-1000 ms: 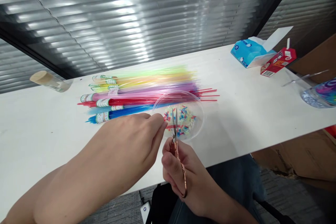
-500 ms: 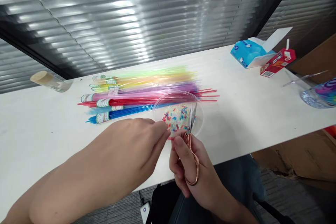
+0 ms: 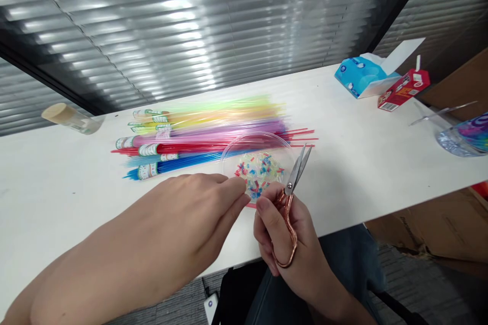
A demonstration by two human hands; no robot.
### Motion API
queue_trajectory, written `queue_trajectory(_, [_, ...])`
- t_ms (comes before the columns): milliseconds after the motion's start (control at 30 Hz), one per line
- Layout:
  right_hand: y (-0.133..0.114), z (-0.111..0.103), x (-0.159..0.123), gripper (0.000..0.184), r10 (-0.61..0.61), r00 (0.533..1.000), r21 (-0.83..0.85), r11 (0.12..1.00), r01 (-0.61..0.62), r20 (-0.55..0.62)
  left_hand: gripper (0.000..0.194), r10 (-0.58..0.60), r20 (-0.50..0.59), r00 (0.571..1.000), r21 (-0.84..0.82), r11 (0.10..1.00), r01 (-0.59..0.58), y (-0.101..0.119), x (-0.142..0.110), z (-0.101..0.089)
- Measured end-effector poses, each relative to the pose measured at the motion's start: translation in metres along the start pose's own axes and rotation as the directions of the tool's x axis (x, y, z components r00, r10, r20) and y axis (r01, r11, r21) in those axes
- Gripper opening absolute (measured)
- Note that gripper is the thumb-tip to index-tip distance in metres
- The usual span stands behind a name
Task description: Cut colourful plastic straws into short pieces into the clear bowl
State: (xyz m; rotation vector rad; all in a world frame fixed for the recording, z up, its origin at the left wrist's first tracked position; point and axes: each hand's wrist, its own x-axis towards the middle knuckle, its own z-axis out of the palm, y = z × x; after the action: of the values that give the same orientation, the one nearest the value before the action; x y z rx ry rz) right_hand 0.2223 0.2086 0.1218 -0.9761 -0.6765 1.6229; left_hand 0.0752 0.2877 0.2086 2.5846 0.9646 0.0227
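Observation:
In my right hand (image 3: 290, 233) is a pair of scissors (image 3: 292, 198) with rose-gold handles, its blades slightly apart and pointing away from me. My left hand (image 3: 206, 208) is closed in a pinch beside it. A short stretch of thin red straw (image 3: 251, 205) shows between my left fingertips and my right thumb; the rest of it is hidden. Just beyond both hands stands a clear round bowl (image 3: 229, 155). Many small cut pieces (image 3: 263, 165) in red, blue and pale yellow lie inside it.
Bundles of long thin straws, among them blue (image 3: 190, 162), purple (image 3: 251, 129) and yellow (image 3: 229, 111), lie behind the bowl. A jar (image 3: 72, 118) lies at left. A blue box (image 3: 360, 76), a red carton (image 3: 404, 90) and a clear cup (image 3: 453, 142) are at right.
My right hand has moved a little to the right with the scissors, whose blades now point right of the bowl instead of over it. My left hand has hardly moved.

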Motion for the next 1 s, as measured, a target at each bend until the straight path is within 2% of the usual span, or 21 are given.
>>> queue_trajectory(67, [0.000,-0.001,-0.002,0.037,0.002,1.000,0.012,1.000,-0.002,-0.003,0.031,-0.014,0.028,1.000,-0.006,1.000,0.014,0.000,0.000,-0.003])
queue_trajectory(133, [-0.002,-0.002,-0.004,0.040,0.026,0.999,-0.006,1.000,-0.026,0.030,0.031,-0.049,0.006,0.999,-0.009,0.999,0.049,0.000,0.001,-0.008])
queue_trajectory(267, [-0.008,-0.001,-0.009,0.041,0.094,0.974,-0.153,0.986,-0.063,0.206,0.031,-0.121,-0.087,0.989,-0.001,0.993,0.121,0.000,0.002,-0.013])
queue_trajectory(367, [-0.010,0.000,-0.009,0.041,0.129,0.949,-0.217,0.974,-0.067,0.288,0.030,-0.135,-0.071,0.988,-0.005,0.991,0.135,0.002,0.004,-0.013])
queue_trajectory(467, [-0.011,0.000,-0.009,0.043,0.131,0.953,-0.251,0.966,-0.061,0.272,0.031,-0.136,-0.035,0.990,-0.011,0.991,0.136,0.003,0.005,-0.011])
queue_trajectory(667, [-0.013,-0.002,-0.012,0.048,0.137,0.956,-0.292,0.955,-0.058,0.261,0.031,-0.162,-0.059,0.985,0.000,0.987,0.162,0.005,0.007,-0.011])
queue_trajectory(867, [-0.008,-0.003,-0.008,0.047,0.186,0.945,-0.261,0.959,-0.115,0.269,0.030,-0.097,0.017,0.995,-0.012,0.995,0.097,0.005,0.008,-0.004])
queue_trajectory(1000, [-0.008,-0.004,-0.006,0.047,0.153,0.959,-0.276,0.957,-0.084,0.240,0.029,-0.084,0.039,0.996,-0.006,0.996,0.085,0.004,0.008,-0.002])
